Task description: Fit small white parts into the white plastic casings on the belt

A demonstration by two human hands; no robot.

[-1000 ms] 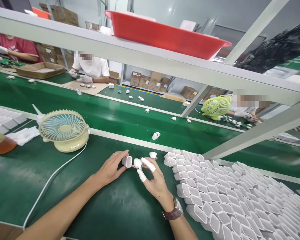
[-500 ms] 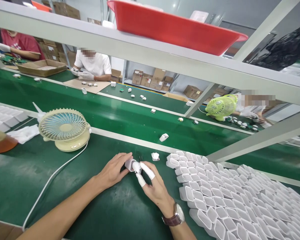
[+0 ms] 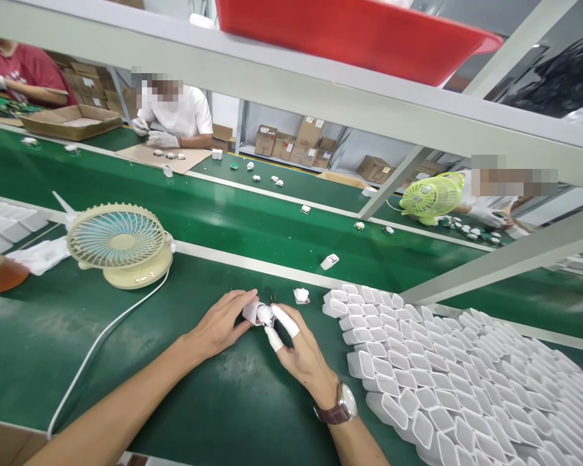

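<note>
My left hand [image 3: 222, 323] grips a small white plastic housing [image 3: 251, 312], its open end turned to the right. White finger covers sit on the thumb and forefinger of my right hand [image 3: 298, 346]. Those two fingers pinch a white-topped part with metal pins [image 3: 265, 316] at the mouth of the housing. How far the part sits inside I cannot tell. A similar white-topped part [image 3: 301, 296] lies on the green table just beyond my right hand. Rows of empty white housings [image 3: 427, 375] stand packed together on the right.
A beige fan [image 3: 121, 243] with a white cable stands on the left. Behind the table, a green conveyor [image 3: 214, 217] carries a white housing [image 3: 329, 261] and several small parts. A shelf with a red tray [image 3: 350, 39] crosses overhead. Co-workers sit on the far side.
The view has shifted slightly. My hands keep their hold, with the part and the housing still together. Items on the conveyor have moved a little to the right.
</note>
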